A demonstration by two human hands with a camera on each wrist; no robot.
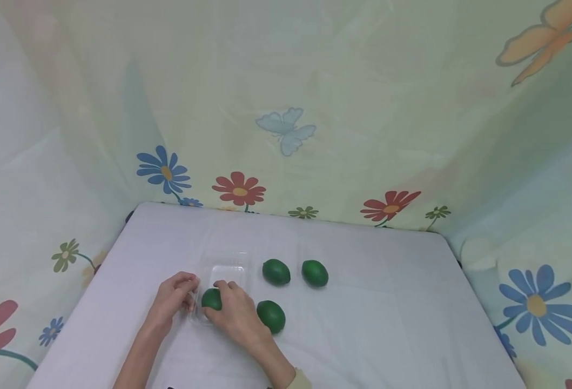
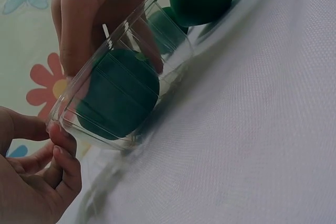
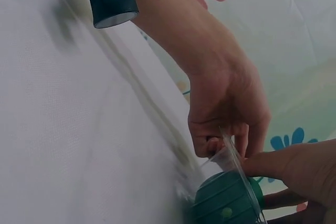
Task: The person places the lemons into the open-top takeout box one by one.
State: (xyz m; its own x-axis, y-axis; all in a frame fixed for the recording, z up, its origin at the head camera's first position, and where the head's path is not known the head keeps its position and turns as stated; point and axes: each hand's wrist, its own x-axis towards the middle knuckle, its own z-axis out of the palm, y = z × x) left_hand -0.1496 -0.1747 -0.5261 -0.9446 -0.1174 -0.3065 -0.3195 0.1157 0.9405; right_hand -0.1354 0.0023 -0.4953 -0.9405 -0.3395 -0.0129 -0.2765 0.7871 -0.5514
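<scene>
A clear plastic container stands on the table, its walls seen close up in the left wrist view. At its left side, my left hand pinches the rim between thumb and fingers, plain in the left wrist view. My right hand reaches over the near part of the container and grips a dark green lime inside it. Through the clear wall the same lime shows low in the container. The right wrist view has this lime behind the plastic, with the right fingers beside it.
Three more limes lie right of the container: one beside the right wrist, one farther back and one to its right. A white cloth covers the table. Flower-printed curtains rise around its back and sides.
</scene>
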